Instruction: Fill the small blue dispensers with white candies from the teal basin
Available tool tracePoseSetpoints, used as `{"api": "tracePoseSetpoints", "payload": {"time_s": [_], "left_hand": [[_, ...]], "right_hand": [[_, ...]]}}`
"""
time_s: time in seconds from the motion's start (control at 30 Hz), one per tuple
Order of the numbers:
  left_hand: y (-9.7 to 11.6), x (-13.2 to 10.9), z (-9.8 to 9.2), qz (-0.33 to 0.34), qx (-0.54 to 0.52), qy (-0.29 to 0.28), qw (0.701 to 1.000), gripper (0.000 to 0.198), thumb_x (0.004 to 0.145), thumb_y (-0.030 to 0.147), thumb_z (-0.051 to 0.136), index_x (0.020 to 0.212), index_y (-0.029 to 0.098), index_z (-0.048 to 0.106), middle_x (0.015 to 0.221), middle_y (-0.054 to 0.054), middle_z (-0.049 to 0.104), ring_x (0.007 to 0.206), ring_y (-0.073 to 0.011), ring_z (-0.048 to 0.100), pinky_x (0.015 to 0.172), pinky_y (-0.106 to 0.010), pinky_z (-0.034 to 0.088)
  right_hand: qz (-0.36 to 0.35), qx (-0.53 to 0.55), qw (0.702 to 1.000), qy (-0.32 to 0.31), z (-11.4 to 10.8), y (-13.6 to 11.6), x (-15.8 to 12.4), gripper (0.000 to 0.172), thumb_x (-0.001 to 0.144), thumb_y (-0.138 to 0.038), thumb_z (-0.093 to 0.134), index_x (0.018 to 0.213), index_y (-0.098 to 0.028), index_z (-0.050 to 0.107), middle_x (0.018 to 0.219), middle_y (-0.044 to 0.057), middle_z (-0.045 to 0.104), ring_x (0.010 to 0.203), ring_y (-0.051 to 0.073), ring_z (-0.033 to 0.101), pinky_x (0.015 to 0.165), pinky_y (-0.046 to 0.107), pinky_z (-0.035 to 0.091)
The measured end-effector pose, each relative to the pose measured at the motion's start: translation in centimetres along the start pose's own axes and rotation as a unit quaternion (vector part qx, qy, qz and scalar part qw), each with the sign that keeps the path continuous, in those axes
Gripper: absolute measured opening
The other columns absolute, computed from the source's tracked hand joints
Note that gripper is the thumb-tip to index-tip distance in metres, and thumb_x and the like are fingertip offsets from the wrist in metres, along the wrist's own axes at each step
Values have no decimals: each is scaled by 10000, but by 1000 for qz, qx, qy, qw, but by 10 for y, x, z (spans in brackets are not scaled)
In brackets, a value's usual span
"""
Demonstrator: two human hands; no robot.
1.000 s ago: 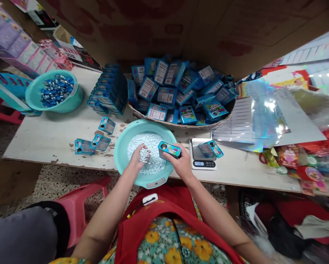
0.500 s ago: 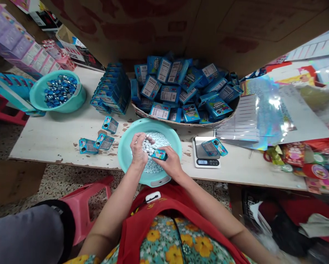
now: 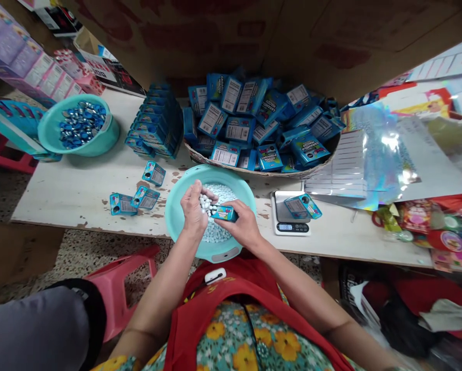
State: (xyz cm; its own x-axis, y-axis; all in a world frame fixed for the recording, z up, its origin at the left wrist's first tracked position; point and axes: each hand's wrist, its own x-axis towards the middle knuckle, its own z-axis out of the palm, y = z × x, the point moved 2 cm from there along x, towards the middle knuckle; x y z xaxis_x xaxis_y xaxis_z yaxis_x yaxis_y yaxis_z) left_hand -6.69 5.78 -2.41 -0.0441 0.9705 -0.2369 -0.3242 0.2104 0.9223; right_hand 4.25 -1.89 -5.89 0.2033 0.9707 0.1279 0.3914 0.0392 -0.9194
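Observation:
Over a turquoise basin (image 3: pixel 172 206), my left hand (image 3: pixel 193 211) is cupped around several small white candies (image 3: pixel 207 202). My right hand (image 3: pixel 245 221) grips a small blue candy box (image 3: pixel 225 213), its end against the candies in my left palm. More pale candies (image 3: pixel 217 233) lie in the basin below both hands. Right of the basin, a kitchen scale (image 3: pixel 293 228) with a lit display carries blue boxes (image 3: pixel 302 206). Three loose blue boxes (image 3: pixel 154 173) rest on the table to the left, each showing a dark round hole.
Behind the basin stands a wicker basket (image 3: pixel 246 171) heaped with blue boxes. Stacked boxes (image 3: pixel 155 121) and a second basin (image 3: pixel 99 147) of blue-and-silver pieces are at left. Shiny sheets (image 3: pixel 374 154) cover the right side. A pink stool (image 3: pixel 118 288) stands below, beside another person's leg (image 3: pixel 41 324).
Both hands stay over the basin with the box still against the candies. The right hand and box have shifted slightly to the right; the view has moved a little.

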Motion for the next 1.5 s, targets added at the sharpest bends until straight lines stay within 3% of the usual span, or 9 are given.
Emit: {"api": "tracePoseSetpoints", "payload": {"time_s": [0.23, 0.43, 0.6, 0.87, 1.03, 1.17, 1.3, 1.4, 1.5], "left_hand": [[-5, -3, 0, 29, 17, 6, 999, 282, 769, 420, 662, 787, 167, 539, 681, 4, 601, 574, -132, 602, 576, -258, 491], [1, -6, 2, 68, 43, 25, 996, 274, 772, 392, 653, 706, 153, 537, 692, -7, 564, 608, -102, 556, 585, -221, 486], [1, -5, 2, 27, 35, 38, 998, 262, 750, 386, 675, 814, 165, 550, 709, 1, 586, 581, -122, 575, 549, -246, 489], [-5, -8, 3, 30, 29, 22, 999, 360, 803, 459, 590, 628, 147, 550, 687, -32, 609, 589, -144, 619, 620, -282, 502], [-4, -11, 8, 30, 16, -33, 999, 390, 800, 447, 601, 555, 158, 510, 587, -21, 551, 622, -158, 619, 678, -305, 515], [-6, 9, -11, -23, -33, -14, 999, 373, 778, 485, 601, 604, 167, 515, 623, -11, 552, 595, -147, 595, 682, -329, 520], [-42, 38, -44, 12, 132, 26, 991, 322, 788, 463, 556, 658, 169, 571, 690, -28, 579, 664, -164, 581, 749, -351, 501], [-98, 40, -41, 38, 356, -103, 928, 163, 764, 336, 583, 810, 190, 638, 952, -74, 641, 958, -224, 562, 931, -367, 420], [-147, 22, -25, 56, 488, -230, 840, 242, 787, 298, 565, 984, 176, 637, 1147, -136, 591, 1145, -304, 455, 1025, -424, 310]], "right_hand": [[14, -9, 1000, -7, 4, 2, 3, 336, 700, -350, 764, 987, -230, 639, 956, 35, 648, 944, 222, 598, 818, 341, 459], [8, -8, 1000, 9, 4, -4, 2, 328, 700, -353, 762, 974, -229, 630, 945, 36, 637, 934, 223, 588, 815, 345, 453], [14, -20, 1000, -2, 3, -2, 3, 342, 690, -345, 768, 983, -230, 635, 943, 34, 642, 936, 227, 592, 813, 347, 451], [29, 19, 999, 18, 7, 4, 1, 330, 692, -342, 761, 977, -228, 639, 952, 38, 630, 935, 219, 589, 821, 348, 468], [32, 71, 997, 23, 13, 14, 3, 340, 678, -321, 768, 982, -229, 648, 943, 31, 623, 921, 203, 591, 820, 334, 478], [28, 120, 992, 23, 3, 26, 2, 358, 672, -345, 773, 984, -221, 648, 953, 27, 623, 917, 187, 598, 844, 329, 478], [65, 136, 980, 129, -18, 50, 2, 392, 690, -395, 754, 1006, -203, 627, 987, 41, 618, 929, 186, 597, 861, 340, 478], [55, 127, 975, 176, -20, 66, 3, 395, 689, -406, 754, 994, -198, 614, 976, 44, 609, 912, 184, 592, 846, 343, 484], [21, 113, 971, 211, -13, 73, 4, 376, 702, -384, 745, 997, -194, 610, 984, 51, 596, 924, 184, 585, 856, 345, 479]]}}
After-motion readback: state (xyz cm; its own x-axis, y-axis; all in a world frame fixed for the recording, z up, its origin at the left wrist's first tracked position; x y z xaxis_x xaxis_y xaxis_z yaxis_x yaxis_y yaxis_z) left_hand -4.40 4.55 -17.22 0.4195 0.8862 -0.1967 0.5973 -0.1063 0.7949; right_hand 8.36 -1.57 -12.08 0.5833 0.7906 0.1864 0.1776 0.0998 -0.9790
